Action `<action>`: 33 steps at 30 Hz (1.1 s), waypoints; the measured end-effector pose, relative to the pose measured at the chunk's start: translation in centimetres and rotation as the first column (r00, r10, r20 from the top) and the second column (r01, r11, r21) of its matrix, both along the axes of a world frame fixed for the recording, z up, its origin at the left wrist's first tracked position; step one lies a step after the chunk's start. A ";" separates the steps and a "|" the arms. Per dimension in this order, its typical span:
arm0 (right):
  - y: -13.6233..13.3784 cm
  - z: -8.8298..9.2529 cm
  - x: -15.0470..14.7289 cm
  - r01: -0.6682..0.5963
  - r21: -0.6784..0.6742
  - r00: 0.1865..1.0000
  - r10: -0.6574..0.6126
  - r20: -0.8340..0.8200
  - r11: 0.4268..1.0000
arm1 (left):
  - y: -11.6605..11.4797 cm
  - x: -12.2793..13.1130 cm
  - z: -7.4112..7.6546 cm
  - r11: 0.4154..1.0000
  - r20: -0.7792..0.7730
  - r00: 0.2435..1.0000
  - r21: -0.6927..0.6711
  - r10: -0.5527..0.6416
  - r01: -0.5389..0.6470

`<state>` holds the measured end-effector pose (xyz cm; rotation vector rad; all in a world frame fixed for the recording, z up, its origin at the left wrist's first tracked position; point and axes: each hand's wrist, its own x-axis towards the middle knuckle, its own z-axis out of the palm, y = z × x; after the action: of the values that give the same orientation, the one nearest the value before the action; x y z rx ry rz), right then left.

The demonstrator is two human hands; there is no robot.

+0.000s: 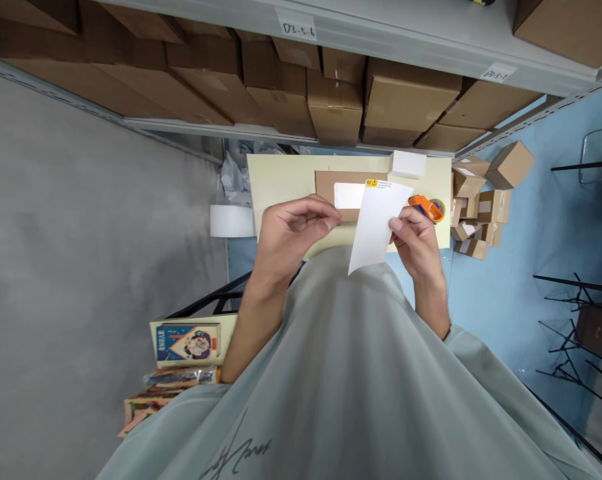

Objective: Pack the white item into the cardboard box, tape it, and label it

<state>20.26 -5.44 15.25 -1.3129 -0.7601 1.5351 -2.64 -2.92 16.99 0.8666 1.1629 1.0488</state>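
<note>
My right hand (417, 241) pinches the right edge of a white label sheet (379, 230), with a small yellow block and fine print at its top. The sheet hangs tilted, its lower end curling towards me. To its left, my left hand (301, 227) is closed, thumb against fingers, apart from the sheet; anything between the fingertips is too small to make out. Behind both hands a flat brown cardboard box (325, 183) lies on a pale yellow table (281, 180). A white label (348, 195) shows on the box, partly covered by the sheet.
An orange tape dispenser (425, 207) and a small white box (408, 164) sit at the table's right. A white roll (232, 221) is off its left edge. Small cartons (493, 205) are piled on the right. A shelf of boxes (335, 110) spans the top; books (188, 342) lie lower left.
</note>
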 end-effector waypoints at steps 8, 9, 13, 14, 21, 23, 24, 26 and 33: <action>-0.1 -0.3 0.2 -0.013 0.014 1.000 0.013 0.006 1.000 | 0.2 0.0 -0.1 0.998 -0.034 0.999 0.051 -0.024 0.025; -0.1 -0.3 0.2 -0.012 0.014 1.000 0.012 0.005 1.000 | 0.2 0.0 -0.1 0.998 -0.033 0.999 0.052 -0.025 0.027; -0.1 -0.4 0.2 -0.016 0.008 1.000 0.016 0.024 1.000 | 0.1 0.0 0.0 0.998 -0.032 0.999 0.052 -0.028 0.029; -0.1 -0.4 0.2 -0.018 0.007 0.999 0.017 0.031 1.000 | 0.1 0.0 0.0 0.998 -0.034 0.999 0.051 -0.028 0.030; -0.2 -0.6 0.3 -0.031 0.040 0.999 0.029 0.037 0.999 | 0.0 0.0 -0.2 0.998 -0.055 0.998 0.048 -0.030 0.033; -0.1 -0.7 0.4 -0.040 0.044 0.998 0.039 0.042 0.998 | 0.0 0.0 -0.2 0.998 -0.060 0.998 0.047 -0.029 0.032; -0.1 -0.7 0.4 -0.040 0.045 0.999 0.038 0.039 0.998 | 0.0 -0.1 -0.2 0.998 -0.063 0.998 0.045 -0.029 0.032; -0.1 -0.6 0.3 -0.031 0.046 0.999 0.030 0.024 0.998 | 0.0 -0.1 -0.2 0.998 -0.067 0.997 0.042 -0.033 0.036; -0.1 -0.5 0.2 -0.016 0.003 0.999 0.016 0.047 1.000 | 0.0 0.0 0.0 0.998 -0.060 0.997 0.050 -0.037 0.040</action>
<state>20.45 -5.56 14.77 -1.3470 -0.8038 1.5195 -2.66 -2.89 17.00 0.9628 1.1681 1.0312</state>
